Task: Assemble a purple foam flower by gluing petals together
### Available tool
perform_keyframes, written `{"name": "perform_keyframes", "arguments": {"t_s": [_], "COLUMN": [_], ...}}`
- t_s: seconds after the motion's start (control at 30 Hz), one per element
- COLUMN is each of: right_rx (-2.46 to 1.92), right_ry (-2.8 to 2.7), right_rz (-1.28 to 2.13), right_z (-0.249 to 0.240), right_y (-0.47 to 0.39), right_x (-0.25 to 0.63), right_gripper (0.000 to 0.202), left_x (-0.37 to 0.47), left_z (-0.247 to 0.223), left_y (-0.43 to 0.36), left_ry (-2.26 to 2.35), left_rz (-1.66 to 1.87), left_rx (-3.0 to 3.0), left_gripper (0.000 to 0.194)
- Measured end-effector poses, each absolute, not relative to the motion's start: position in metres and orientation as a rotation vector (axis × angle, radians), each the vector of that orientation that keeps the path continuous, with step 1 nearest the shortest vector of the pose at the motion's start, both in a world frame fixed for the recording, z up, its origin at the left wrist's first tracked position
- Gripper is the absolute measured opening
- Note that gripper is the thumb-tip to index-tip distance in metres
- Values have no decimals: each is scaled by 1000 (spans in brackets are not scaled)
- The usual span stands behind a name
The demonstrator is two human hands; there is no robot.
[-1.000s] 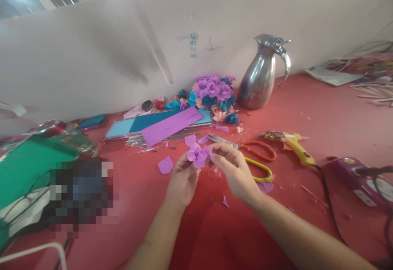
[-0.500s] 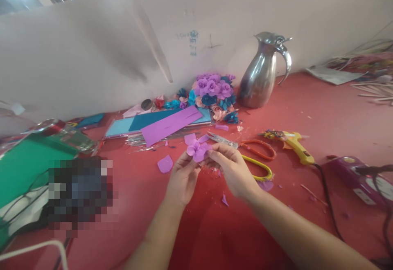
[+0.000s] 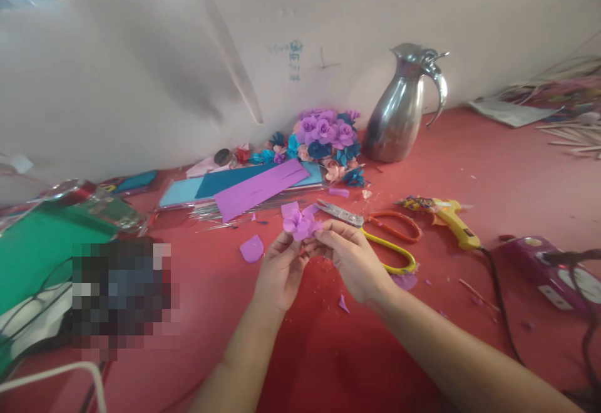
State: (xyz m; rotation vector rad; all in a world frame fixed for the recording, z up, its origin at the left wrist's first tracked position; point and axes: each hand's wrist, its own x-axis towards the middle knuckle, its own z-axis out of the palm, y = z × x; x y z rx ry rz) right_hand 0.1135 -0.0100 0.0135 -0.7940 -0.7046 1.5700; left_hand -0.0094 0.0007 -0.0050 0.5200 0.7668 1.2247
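A small purple paper flower (image 3: pixel 298 223) is held between both hands above the red table (image 3: pixel 211 313). My left hand (image 3: pixel 282 269) pinches it from below on the left. My right hand (image 3: pixel 352 253) has thumb and fingers closed on its right side; the lower part of the flower is hidden by the fingers. Just behind my right hand lie scissors (image 3: pixel 392 255) with one yellow and one orange handle. To the left of the flower a loose purple petal (image 3: pixel 252 249) lies flat.
Purple paper (image 3: pixel 261 189) rests on blue sheets and thin wires. Behind are a pile of paper flowers (image 3: pixel 323 131) and a metal jug (image 3: pixel 399 106). At right are a yellow glue gun (image 3: pixel 455 222) and a purple power strip (image 3: pixel 539 266).
The flower has tilted and turned slightly between my fingers, its petals now facing more upward. Both hands stay nearly in place, and the view has shifted a little.
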Motion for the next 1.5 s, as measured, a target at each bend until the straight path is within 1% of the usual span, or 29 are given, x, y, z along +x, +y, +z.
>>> {"name": "perform_keyframes", "arguments": {"t_s": [0.13,0.33,0.6,0.73,0.87,1.03,1.23,1.33,1.5], "right_rx": [-777,-803,-796,-712,-708,-839,-940,-969,-984], "right_ry": [-736,-784,-811,-800,-781,-733,-807,-842,-880], "right_rz": [1537,1504,1486,1489,1454,1417,1452,1458,1429], "right_z": [13,15,13,12,14,16,19,17,12], "right_y": [-10,-11,-11,-12,-11,-10,-9,-9,-8], "right_x": [114,113,114,116,119,118,113,112,111], "right_gripper": [12,14,9,11,15,6,12,13,9], "left_x": [-8,-5,-6,-8,-10,-12,-12,-10,-7], "left_z": [-5,-5,-7,-7,-7,-7,-5,-4,-2], "left_y": [0,-1,0,1,2,2,2,2,0], "left_ry": [798,820,779,777,750,777,802,791,782], "left_rz": [1238,1295,1335,1337,1368,1290,1252,1242,1221], "left_rx": [604,727,762,733,664,516,313,315,428], "left_gripper": [12,13,13,11,14,18,20,22,22]}}
